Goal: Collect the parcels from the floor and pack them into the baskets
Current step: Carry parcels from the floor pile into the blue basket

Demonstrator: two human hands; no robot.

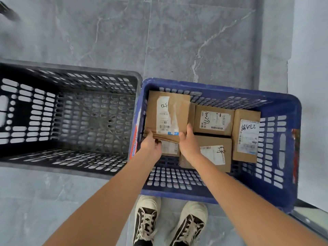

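A blue basket [220, 88] stands on the floor at my feet with several labelled cardboard parcels inside. Both hands hold one large parcel [166, 114] over the basket's left side. My left hand [152, 146] grips its near left corner, fingers curled under the edge. My right hand [188, 141] holds its near right corner, thumb up along the side. Beneath it lies a smaller parcel [170, 148], partly hidden. Other parcels lie at the middle back [213, 120], middle front [215, 153] and right [246, 135]. A black basket [110, 72] stands to the left with nothing in it.
Grey marble floor tiles [177, 41] stretch beyond both baskets. My two shoes [168, 221] stand just in front of the blue basket. A pale wall or step [308, 50] runs along the right, and a metal strip [308, 222] lies at the lower right.
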